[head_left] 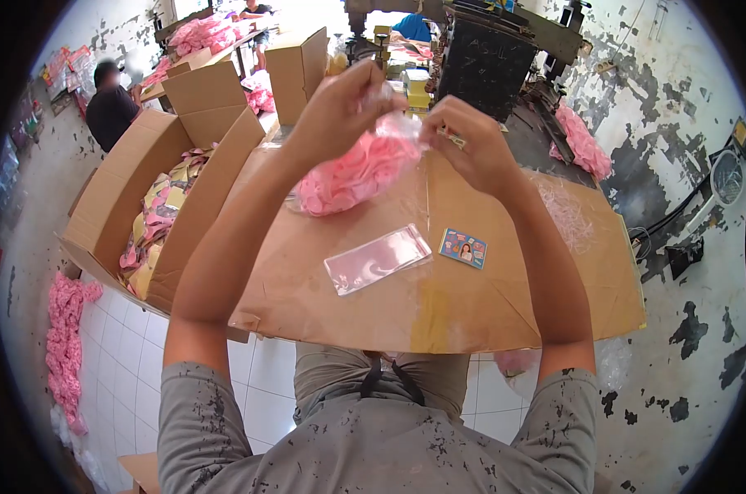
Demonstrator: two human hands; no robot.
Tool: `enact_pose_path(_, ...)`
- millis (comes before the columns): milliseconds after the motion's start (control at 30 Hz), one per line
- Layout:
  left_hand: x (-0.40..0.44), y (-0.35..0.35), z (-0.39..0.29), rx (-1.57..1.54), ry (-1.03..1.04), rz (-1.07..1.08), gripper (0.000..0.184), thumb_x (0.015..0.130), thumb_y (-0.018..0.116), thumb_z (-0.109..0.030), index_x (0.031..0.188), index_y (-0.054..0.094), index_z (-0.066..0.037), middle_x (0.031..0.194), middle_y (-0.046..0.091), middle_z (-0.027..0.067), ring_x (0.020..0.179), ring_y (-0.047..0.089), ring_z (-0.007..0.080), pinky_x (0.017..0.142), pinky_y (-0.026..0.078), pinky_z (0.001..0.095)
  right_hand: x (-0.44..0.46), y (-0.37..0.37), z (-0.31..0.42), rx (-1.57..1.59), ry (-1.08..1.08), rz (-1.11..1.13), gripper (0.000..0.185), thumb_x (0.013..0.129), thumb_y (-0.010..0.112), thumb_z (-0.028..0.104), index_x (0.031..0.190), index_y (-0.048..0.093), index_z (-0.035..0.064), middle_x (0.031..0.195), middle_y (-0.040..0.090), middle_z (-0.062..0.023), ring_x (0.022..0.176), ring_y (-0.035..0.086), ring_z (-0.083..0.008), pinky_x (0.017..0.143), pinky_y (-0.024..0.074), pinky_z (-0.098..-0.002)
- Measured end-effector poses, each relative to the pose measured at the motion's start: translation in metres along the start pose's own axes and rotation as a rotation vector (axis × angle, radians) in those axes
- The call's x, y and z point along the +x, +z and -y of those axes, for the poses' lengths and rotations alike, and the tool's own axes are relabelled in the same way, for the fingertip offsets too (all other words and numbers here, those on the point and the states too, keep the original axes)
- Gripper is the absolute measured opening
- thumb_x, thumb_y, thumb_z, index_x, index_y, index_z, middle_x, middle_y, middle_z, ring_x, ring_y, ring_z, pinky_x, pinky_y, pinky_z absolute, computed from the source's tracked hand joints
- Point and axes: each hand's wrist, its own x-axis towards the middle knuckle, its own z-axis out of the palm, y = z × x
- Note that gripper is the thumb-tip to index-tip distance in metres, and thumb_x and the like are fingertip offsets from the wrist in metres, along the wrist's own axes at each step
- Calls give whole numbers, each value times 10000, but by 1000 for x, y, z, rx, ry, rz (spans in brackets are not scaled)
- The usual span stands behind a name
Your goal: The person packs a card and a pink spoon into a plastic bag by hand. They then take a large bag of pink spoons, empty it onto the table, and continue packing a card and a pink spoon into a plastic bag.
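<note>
A clear bag [311, 198] of pink pieces [369, 169], its top pinched between 2 hands.

The bunched film is held by the narrowed fingers of the left hand [352, 107] and right hand [474, 146], with the filled part just below the left fingertips; whether its base is supported cannot be told. If the film is pulled unevenly, it could be torn, and pieces could be scattered over the clear sleeves [378, 259] and printed card [463, 248], nearer the body than the fingers.

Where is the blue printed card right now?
In the head view, right of centre, the blue printed card lies on the cardboard-covered tabletop, just right of the clear plastic sleeves and nearer the wearer than the right hand.
</note>
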Motion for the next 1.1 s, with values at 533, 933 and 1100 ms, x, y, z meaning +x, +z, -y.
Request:
enact_pose_path(533, 36, -181, -58, 809, -91, 124, 415, 991, 682, -411, 984, 764, -4, 790, 666, 23, 804, 611, 76, 736, 492, 258, 106, -18, 0, 536, 38, -147, 126, 1007, 666, 65, 1017, 542, 48, 974, 656, -35, 933, 647, -97, 800, 529, -255)
enact_pose_path(933, -46, -65, -21, -193, -203, 398, 234, 1007, 685, -264, 1060, 695, -36, 963, 735, 26, 941, 658, 115, 861, 528, 308, -37, 50, -34, 56, 135, 327, 122, 972, 657, 92, 1088, 679, 64, 1210, 695, -113, 1291, 582, -252, 1104, 413, -449)
enact_pose_path(1100, -73, -3, -16, -99, -36, 580, 159, 933, 743, -159, 962, 673, -20, 959, 689, 71, 947, 634, 153, 901, 493, 335, -85, 46, -43, -210, 73, 423, 164, 985, 642, 196, 1092, 713, 95, 1459, 589, -87, 1519, 331, -330, 1223, 256, -541)
